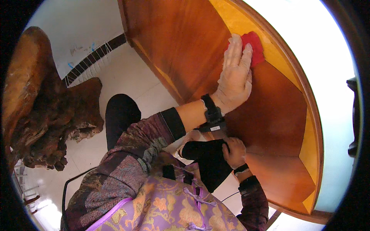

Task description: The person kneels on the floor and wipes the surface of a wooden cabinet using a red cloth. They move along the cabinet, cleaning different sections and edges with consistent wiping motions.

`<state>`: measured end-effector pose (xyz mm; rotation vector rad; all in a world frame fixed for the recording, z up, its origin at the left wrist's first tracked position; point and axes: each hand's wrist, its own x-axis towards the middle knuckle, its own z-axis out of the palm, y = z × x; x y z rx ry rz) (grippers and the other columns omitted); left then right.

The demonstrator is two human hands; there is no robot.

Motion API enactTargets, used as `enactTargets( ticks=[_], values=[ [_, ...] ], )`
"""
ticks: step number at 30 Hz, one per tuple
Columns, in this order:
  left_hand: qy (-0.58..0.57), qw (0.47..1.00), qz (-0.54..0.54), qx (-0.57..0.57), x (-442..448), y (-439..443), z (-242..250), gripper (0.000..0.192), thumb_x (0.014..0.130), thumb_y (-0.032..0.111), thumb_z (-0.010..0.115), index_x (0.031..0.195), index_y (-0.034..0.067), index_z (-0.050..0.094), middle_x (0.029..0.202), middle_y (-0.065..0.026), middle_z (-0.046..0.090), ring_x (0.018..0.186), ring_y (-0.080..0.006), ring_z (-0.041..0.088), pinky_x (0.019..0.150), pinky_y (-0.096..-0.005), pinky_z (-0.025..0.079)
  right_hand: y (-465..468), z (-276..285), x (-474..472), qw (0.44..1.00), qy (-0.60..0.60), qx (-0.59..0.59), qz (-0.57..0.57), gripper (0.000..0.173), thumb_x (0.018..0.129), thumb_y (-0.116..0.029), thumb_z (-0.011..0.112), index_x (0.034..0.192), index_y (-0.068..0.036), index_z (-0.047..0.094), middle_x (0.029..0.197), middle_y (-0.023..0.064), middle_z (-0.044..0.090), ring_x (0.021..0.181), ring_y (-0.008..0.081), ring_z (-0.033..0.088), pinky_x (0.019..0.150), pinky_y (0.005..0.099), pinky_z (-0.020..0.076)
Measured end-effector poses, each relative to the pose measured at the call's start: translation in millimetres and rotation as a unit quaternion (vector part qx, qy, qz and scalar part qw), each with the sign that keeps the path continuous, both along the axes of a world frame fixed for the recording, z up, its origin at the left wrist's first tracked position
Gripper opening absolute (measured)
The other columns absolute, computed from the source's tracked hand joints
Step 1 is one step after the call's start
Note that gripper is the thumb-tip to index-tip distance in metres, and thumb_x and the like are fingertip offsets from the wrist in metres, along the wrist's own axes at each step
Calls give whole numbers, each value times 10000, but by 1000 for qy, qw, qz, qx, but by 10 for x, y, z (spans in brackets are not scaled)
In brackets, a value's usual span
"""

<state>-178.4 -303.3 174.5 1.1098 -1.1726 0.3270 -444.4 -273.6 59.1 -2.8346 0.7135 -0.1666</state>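
A red cloth (254, 49) lies pressed flat against the inlaid wooden panel (268, 106), over the yellow border near its upper edge. My left hand (235, 75), in a thin clear glove with a black strap at the wrist, is spread on the cloth with the fingers stretched out; part of the cloth is hidden beneath them. Lower down, my right hand (235, 153), also gloved, rests on my black-clad knee (211, 161) with its fingers bent over it. No object shows in my right hand.
A large gnarled wooden root piece (57, 115) stands on the tiled floor (150, 89) at the left. Behind it, a white wire rack (86, 66) leans by the wall. The panel's raised brown rim (316, 115) curves along the right. A black cable (65, 190) runs at lower left.
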Motion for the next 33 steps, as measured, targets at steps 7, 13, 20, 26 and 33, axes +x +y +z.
enactTargets(
  ticks=[7, 13, 20, 26, 33],
  values=[
    [-55, 998, 31, 3, 301, -138, -34, 612, 890, -58, 514, 1489, -51, 387, 1609, -349, 208, 1490, -526, 213, 1235, -534, 182, 39, 53, 21, 999, -6, -9, -38, 280, 926, -157, 629, 1169, -25, 667, 1132, 215, 677, 1064, 407, 626, 995, 494, 481],
    [35, 994, 86, -59, 837, -472, -330, 634, 889, -84, 530, 1503, -45, 377, 1623, -319, 218, 1505, -489, 219, 1246, -476, 188, 35, 32, 8, 998, 10, 8, -55, 276, 921, -156, 631, 1170, -45, 668, 1126, 210, 676, 1071, 408, 619, 991, 499, 481],
    [264, 954, 143, -17, 1806, -627, -1109, 636, 952, -35, 512, 1554, -16, 307, 1656, -260, 196, 1532, -414, 205, 1251, -413, 187, 152, 35, 57, 997, 23, -52, -47, 313, 959, -247, 580, 1189, -53, 667, 1077, 198, 673, 1005, 425, 610, 928, 545, 473],
    [476, 867, 104, 102, 2013, -464, -1917, 566, 964, 1, 485, 1518, 19, 368, 1597, -232, 342, 1486, -390, 314, 1211, -352, 258, 355, -40, -114, 999, 12, -5, -42, 344, 956, -210, 589, 1233, -18, 660, 1119, 220, 675, 1038, 415, 615, 954, 526, 470],
    [775, 624, -33, 93, 1420, -328, -2733, 544, 989, 114, 496, 1516, 45, 381, 1573, -204, 377, 1422, -343, 369, 1168, -345, 299, 354, -68, -163, 999, -9, -25, -26, 332, 970, -220, 574, 1215, -14, 662, 1121, 212, 674, 1016, 413, 618, 928, 524, 475]
  ],
)
